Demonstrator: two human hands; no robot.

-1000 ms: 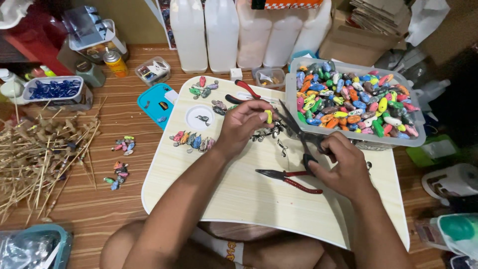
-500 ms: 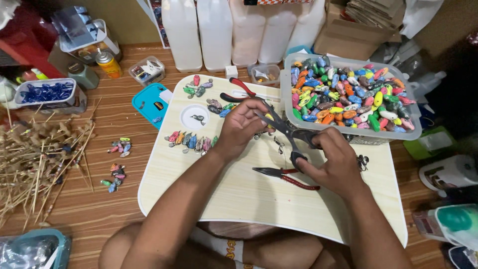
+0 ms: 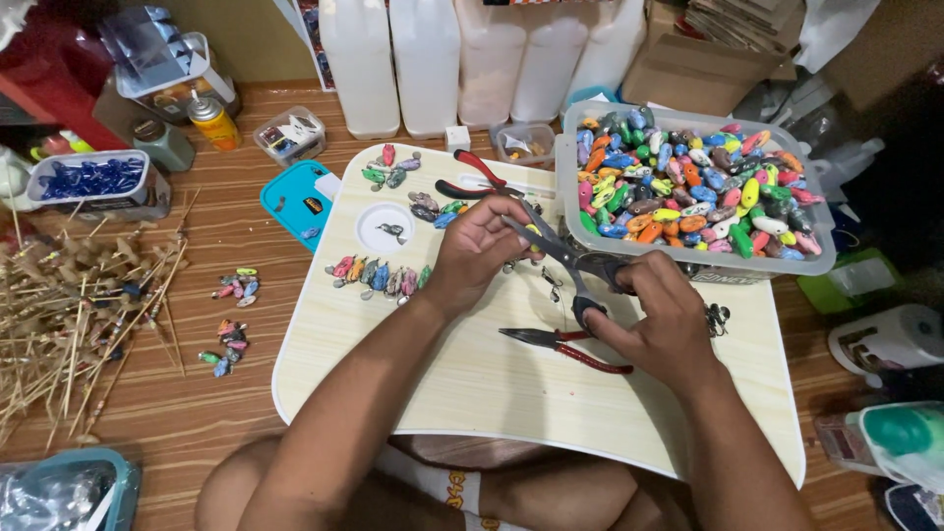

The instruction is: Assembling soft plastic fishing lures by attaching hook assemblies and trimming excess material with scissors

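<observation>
My right hand (image 3: pixel 661 317) grips the dark handles of a pair of scissors (image 3: pixel 570 258), blades pointing up-left toward my left hand. My left hand (image 3: pixel 482 251) pinches a small item at the blade tips; the item is too small to tell. Both hands hover over a pale wooden lap table (image 3: pixel 462 383). Red-handled pliers (image 3: pixel 565 345) lie on the table just below my right hand. A second pair of red-handled pliers (image 3: pixel 472 177) lies at the table's far side. Rows of small colourful fish-shaped lures (image 3: pixel 379 275) lie left of my left hand.
A clear bin of several colourful lures (image 3: pixel 693 187) stands at the right. White jugs (image 3: pixel 433 59) line the back. A teal case (image 3: pixel 298 202), a tub of blue beads (image 3: pixel 88 182) and a pile of thin sticks (image 3: pixel 69 305) sit on the wooden floor at left.
My hands have come closer together and the scissors' blades now reach my left fingertips. The view has shifted slightly.
</observation>
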